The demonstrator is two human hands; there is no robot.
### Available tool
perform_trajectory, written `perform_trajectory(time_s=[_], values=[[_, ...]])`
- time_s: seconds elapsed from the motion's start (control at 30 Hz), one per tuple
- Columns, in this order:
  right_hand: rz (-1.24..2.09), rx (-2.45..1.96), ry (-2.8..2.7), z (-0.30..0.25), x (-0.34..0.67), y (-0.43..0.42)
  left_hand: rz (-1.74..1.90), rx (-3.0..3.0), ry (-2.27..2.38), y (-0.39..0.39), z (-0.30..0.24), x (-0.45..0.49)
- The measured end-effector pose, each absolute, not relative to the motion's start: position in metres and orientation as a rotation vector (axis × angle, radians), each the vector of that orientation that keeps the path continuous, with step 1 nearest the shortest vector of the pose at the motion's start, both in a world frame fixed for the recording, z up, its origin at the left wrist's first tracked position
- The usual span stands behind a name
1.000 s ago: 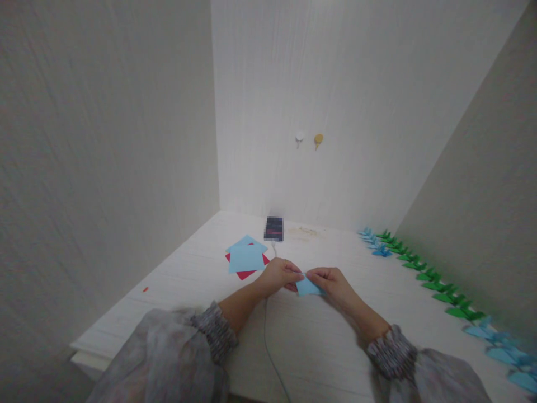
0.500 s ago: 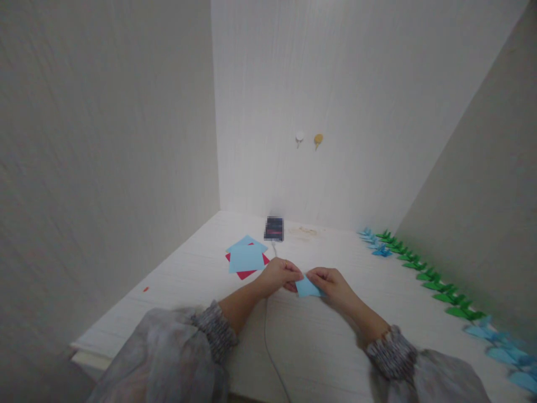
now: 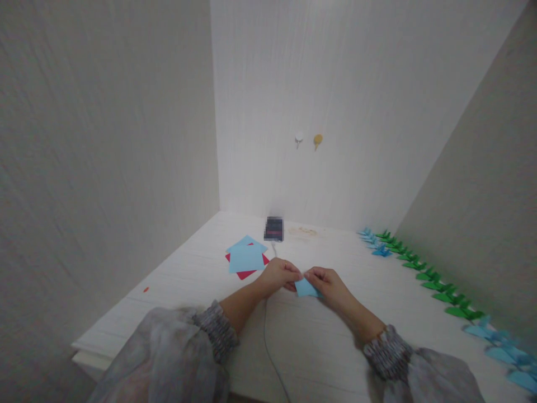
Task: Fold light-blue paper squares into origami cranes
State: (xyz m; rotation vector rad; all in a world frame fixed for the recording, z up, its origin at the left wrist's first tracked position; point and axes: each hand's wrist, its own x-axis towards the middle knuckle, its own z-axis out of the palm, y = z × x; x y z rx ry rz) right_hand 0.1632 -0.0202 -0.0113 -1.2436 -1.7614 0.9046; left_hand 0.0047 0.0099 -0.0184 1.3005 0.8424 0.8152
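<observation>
A small piece of light blue folded paper (image 3: 307, 288) is held between my two hands above the white table (image 3: 188, 313). My left hand (image 3: 280, 275) pinches its left edge between thumb and fingers. On the other side, my right hand (image 3: 326, 281) grips the upper right part, with the fingertips of both hands close together. The fingers cover the paper's top edge, so its exact fold is hidden. To the left of my left hand lies a loose stack of square sheets, light blue paper (image 3: 246, 258) over red paper (image 3: 245, 275).
Folded green paper cranes (image 3: 432, 275) line the right side, with light blue cranes (image 3: 503, 352) nearer me and several blue ones (image 3: 381, 251) farther back. A blurred dark device (image 3: 274, 229) stands at the back wall; its cable (image 3: 265, 330) runs under my left wrist. An orange scrap (image 3: 146, 289) lies left.
My right hand has shifted very slightly left, toward my left hand, along with the blue paper. Both hands keep their pinch, and the other things stay where they were.
</observation>
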Motion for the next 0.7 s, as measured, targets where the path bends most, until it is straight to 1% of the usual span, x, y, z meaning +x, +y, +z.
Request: perform_trajectory(time_s=[0.37,0.6,0.7], values=[[0.903,-1.303,-1.704,-0.0173,0.1654,-0.0162,0.803,1.274,0.821,0.0097,-0.0153,0.0038],[1.076,-1.145,-1.521,-0.0089,0.1711,-0.0154,0.852,1.242,0.819,0.0109,-0.0122,-0.0005],[1.116,-1.174,-1.543,-0.0098,0.17,-0.0165,0.84,1.263,0.803,0.01,-0.0125,0.0008]])
